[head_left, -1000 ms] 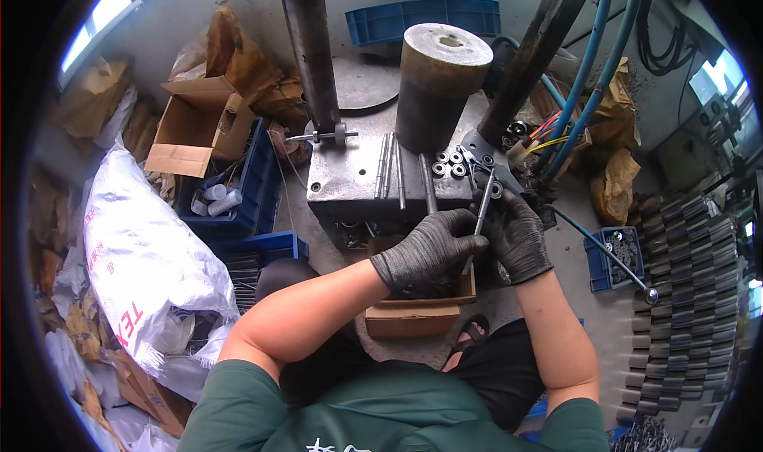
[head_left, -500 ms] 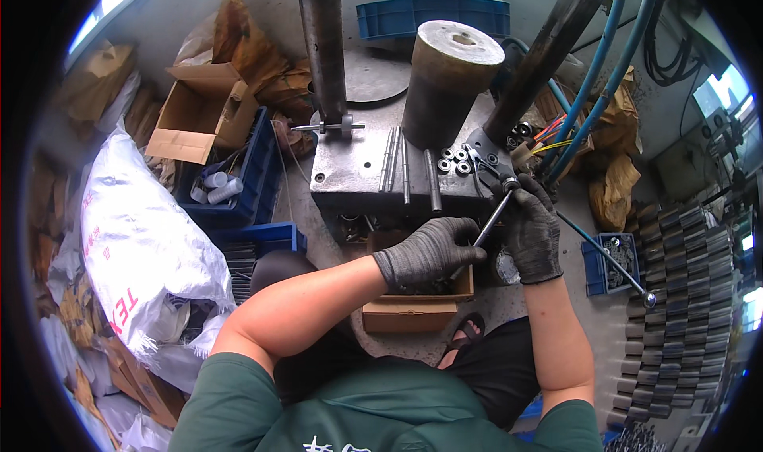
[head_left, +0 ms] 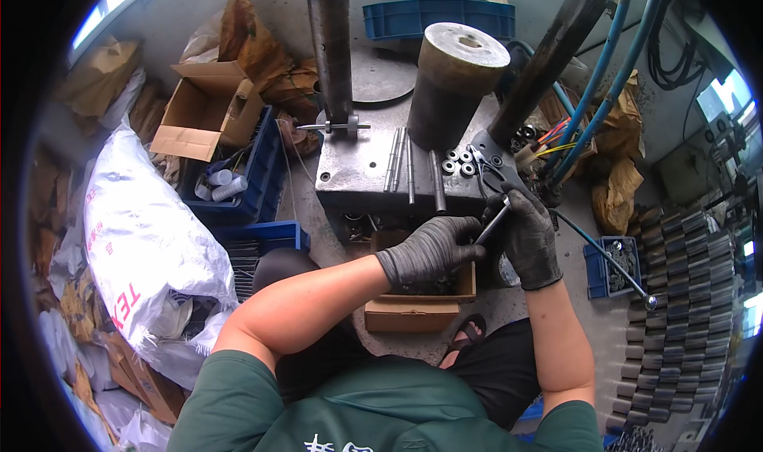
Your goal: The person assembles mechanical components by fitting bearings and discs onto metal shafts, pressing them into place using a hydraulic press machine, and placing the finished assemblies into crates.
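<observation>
Both gloved hands pinch one thin metal rod [head_left: 493,222]: the left hand [head_left: 429,249] grips its lower end, the right hand [head_left: 528,233] curls around its upper end. At twelve o'clock, more rods [head_left: 409,170] and rings [head_left: 459,162] lie on the steel block [head_left: 358,183]; judging by these, work is midway.

The lower end of the thin grey metal rod [head_left: 493,223] is covered by the curled fingers of the black-gloved left hand [head_left: 429,253]; its upper end is hidden behind the black-gloved right hand [head_left: 528,237]. Much of the open brown cardboard box [head_left: 413,313] is masked by the left hand, and its contents cannot be made out. The small parts in the little blue plastic tray [head_left: 612,265] are too small to be identified.
</observation>
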`<act>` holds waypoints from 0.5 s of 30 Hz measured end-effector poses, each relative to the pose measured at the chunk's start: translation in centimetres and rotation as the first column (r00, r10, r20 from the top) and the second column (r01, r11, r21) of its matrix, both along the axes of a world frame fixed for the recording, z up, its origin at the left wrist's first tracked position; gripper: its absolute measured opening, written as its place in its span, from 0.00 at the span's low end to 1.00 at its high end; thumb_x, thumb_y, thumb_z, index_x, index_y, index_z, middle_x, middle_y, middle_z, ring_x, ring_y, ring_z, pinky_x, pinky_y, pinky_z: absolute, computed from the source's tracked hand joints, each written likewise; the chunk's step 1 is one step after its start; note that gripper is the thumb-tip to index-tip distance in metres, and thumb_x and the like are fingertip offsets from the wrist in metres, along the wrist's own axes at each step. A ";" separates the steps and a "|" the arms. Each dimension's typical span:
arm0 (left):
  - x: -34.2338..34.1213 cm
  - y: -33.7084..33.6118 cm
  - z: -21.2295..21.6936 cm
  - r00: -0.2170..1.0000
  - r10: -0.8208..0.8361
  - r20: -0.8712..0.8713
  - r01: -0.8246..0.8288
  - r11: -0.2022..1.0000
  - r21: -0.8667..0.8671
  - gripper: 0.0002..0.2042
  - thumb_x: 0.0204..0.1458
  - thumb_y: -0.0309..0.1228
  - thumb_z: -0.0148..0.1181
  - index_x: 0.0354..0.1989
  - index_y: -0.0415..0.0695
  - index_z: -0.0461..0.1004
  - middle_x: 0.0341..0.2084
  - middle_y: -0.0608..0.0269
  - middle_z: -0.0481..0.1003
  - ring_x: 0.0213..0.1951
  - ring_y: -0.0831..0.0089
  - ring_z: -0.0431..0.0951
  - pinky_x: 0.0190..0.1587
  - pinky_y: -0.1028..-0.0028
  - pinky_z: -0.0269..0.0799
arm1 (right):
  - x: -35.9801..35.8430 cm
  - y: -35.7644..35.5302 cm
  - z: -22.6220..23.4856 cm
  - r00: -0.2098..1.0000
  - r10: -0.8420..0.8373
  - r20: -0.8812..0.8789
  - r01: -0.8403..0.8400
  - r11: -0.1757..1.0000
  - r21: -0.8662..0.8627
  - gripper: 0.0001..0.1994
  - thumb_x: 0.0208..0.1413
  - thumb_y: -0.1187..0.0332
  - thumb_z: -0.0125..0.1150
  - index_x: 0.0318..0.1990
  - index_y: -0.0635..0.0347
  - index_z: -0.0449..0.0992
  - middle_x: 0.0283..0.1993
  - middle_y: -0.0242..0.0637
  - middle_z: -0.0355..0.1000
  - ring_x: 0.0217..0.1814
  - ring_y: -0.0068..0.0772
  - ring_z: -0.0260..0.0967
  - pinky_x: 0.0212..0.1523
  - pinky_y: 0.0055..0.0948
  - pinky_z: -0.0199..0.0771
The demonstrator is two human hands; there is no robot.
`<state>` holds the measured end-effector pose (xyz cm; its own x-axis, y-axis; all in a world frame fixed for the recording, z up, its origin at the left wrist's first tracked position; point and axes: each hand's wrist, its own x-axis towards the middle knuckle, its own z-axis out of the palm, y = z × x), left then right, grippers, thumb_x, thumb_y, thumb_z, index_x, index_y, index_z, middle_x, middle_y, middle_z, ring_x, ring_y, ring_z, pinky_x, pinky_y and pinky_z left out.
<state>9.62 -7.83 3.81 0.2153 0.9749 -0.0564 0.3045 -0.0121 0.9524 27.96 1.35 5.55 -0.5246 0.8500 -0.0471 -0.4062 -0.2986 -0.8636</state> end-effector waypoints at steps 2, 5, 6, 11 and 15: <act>0.1 0.0 0.1 0.997 0.018 0.073 -0.017 1.000 -0.025 0.16 0.59 0.34 0.68 0.50 0.37 0.77 0.36 0.55 0.81 0.41 0.76 0.77 0.49 0.68 0.76 | 0.1 0.1 -0.2 1.000 -0.001 0.008 0.001 1.000 -0.003 0.16 0.67 0.60 0.63 0.54 0.63 0.78 0.40 0.43 0.80 0.43 0.40 0.79 0.49 0.42 0.81; 0.3 -0.1 -0.3 0.999 0.024 0.048 -0.024 1.000 0.008 0.15 0.60 0.32 0.68 0.50 0.37 0.77 0.36 0.55 0.81 0.41 0.76 0.76 0.49 0.68 0.76 | 0.3 -0.2 0.0 0.993 -0.036 0.111 0.031 0.999 0.040 0.17 0.68 0.58 0.62 0.53 0.63 0.78 0.39 0.42 0.80 0.42 0.38 0.79 0.48 0.41 0.82; 0.3 -0.2 -0.4 0.999 0.025 0.046 -0.025 1.000 0.007 0.15 0.60 0.32 0.68 0.50 0.37 0.77 0.36 0.55 0.81 0.41 0.76 0.76 0.49 0.68 0.76 | 0.2 -0.5 0.2 0.977 -0.070 0.204 0.052 0.995 0.088 0.17 0.69 0.57 0.61 0.54 0.62 0.78 0.38 0.41 0.80 0.41 0.37 0.80 0.47 0.40 0.82; 0.6 0.1 -1.1 0.997 0.020 0.070 -0.025 0.997 0.074 0.15 0.59 0.28 0.69 0.51 0.36 0.76 0.39 0.55 0.81 0.43 0.76 0.77 0.51 0.69 0.76 | -1.2 -1.9 -0.1 0.991 -0.127 0.053 0.126 0.992 0.021 0.18 0.70 0.54 0.60 0.52 0.60 0.76 0.37 0.41 0.81 0.40 0.34 0.80 0.45 0.36 0.82; 0.9 0.0 -1.6 0.995 0.033 0.093 -0.041 0.996 0.084 0.15 0.60 0.28 0.68 0.52 0.36 0.76 0.40 0.55 0.82 0.45 0.76 0.77 0.53 0.69 0.76 | -0.8 -1.5 -1.1 0.972 -0.173 0.159 0.145 0.974 0.173 0.17 0.70 0.54 0.59 0.51 0.59 0.76 0.37 0.41 0.81 0.42 0.33 0.80 0.47 0.34 0.82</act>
